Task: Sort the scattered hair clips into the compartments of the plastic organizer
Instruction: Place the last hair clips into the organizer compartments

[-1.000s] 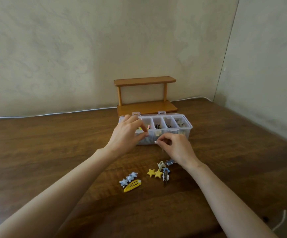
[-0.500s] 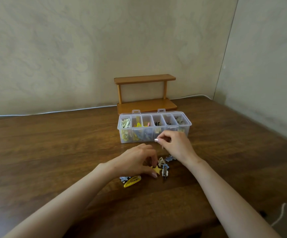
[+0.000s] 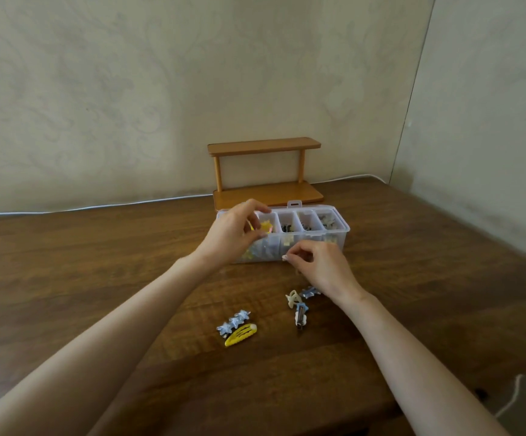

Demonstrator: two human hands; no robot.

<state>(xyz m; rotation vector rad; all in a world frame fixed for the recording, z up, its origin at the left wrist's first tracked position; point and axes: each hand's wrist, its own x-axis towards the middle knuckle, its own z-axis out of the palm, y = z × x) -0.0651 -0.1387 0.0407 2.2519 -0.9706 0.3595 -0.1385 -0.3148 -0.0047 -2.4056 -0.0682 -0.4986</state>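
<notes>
Left hand (image 3: 236, 234): pinched above organizer (image 3: 337, 243), left compartments, apparently releasing yellow clip (image 3: 266, 228). Right hand (image 3: 321, 269): fingers curled beside organizer, contents indiscernible. Loose clips (image 3: 301, 313): table (image 3: 98, 262), unsorted.

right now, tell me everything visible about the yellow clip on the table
The yellow snap clip is a long rounded oval, glossy like painted metal, with dark slits along its middle. It lies slanted on the wooden table, its upper side against the blue star clip; nothing else touches it.
</notes>
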